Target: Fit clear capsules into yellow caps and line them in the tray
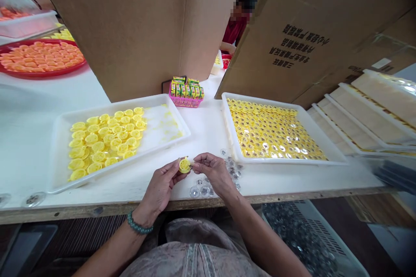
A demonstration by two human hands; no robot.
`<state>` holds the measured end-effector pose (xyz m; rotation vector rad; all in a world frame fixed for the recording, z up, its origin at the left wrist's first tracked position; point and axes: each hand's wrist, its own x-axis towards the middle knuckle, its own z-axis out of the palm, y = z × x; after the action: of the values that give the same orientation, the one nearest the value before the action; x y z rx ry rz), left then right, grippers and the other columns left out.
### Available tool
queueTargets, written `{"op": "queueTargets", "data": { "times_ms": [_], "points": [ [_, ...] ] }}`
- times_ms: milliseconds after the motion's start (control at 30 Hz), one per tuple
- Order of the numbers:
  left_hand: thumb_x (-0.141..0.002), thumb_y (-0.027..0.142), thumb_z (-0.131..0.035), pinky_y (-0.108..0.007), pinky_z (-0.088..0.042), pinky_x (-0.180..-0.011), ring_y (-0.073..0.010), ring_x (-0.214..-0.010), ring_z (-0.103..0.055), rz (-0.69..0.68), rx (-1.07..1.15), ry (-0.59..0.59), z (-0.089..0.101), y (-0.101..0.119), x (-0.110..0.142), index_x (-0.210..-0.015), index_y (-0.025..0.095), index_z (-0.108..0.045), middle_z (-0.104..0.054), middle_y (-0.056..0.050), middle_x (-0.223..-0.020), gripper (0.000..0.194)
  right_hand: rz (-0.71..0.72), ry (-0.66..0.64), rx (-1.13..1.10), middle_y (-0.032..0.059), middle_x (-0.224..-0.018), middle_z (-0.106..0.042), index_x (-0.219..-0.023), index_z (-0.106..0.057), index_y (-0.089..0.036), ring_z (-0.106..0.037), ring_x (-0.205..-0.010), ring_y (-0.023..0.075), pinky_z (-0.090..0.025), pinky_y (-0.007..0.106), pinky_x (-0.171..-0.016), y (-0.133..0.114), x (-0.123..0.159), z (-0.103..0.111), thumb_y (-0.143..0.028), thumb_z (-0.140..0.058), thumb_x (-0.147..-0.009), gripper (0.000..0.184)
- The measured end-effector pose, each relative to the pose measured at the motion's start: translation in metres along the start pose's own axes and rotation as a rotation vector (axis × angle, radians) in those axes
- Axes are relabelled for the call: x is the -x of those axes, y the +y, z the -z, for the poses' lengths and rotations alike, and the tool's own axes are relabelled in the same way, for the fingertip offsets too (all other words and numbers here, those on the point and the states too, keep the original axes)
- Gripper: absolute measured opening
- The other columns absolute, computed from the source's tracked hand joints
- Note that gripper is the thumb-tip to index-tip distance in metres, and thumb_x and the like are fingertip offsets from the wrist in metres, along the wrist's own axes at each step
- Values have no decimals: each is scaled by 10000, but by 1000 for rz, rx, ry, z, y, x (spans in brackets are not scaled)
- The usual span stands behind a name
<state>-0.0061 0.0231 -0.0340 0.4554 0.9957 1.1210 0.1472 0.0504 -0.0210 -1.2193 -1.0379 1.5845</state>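
Observation:
My left hand (161, 186), with a green bead bracelet at its wrist, pinches a small round yellow plastic piece (185, 165) above the table's front part. My right hand (215, 172) is closed at that piece's right edge, thumb and fingertips pressed together. Whatever those fingertips hold is too small to make out. Under and beside the right hand lie several clear round discs (204, 191) with dark centres. To the left, a white tray (58, 138) holds many similar yellow pieces (99, 146). On the right, another white tray (282, 161) holds rows of yellow pieces with shiny covers and dark centres.
A pink basket (185, 102) of small boxes stands behind the trays. Cardboard sheets (143, 21) rise at the back. Stacked white trays (354, 117) are at right, a red tray (42, 76) of orange pieces far left. A crate (320, 225) sits below the table; a person (238, 21) is beyond.

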Motion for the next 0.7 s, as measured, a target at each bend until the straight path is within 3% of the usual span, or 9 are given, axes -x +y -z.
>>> {"op": "queueTargets", "data": {
  "times_ms": [300,533,700],
  "points": [
    [-779,372,-634,-352,-431,-994,-222,-1134,-541,-98,-102,-10,-5,-12,2,-1096,195,-655,-633,-41,-1193,364,-27,77,62,-7,-630,-627,-710,-662,-153,-542,-572,97,-460,235,-586,-3,0,-10,-298,-767,-589,215],
    [-817,351,-592,-371,-425,-1004,-233,-1110,-565,-78,-132,-109,-4,-11,7,-1191,199,-592,-608,-43,-1231,404,19,93,155,2,-627,-639,-698,-686,-168,-543,-566,114,-460,244,-575,-6,0,-9,-293,-722,-634,145],
    [-804,334,-591,-438,-438,-980,-283,-1027,-612,-87,-40,-207,-3,-3,12,-1126,157,-644,-620,-91,-1204,372,47,92,264,-8,-592,-625,-679,-687,-187,-528,-549,117,-418,233,-534,-15,3,-5,-237,-682,-653,56]
  ]
}}
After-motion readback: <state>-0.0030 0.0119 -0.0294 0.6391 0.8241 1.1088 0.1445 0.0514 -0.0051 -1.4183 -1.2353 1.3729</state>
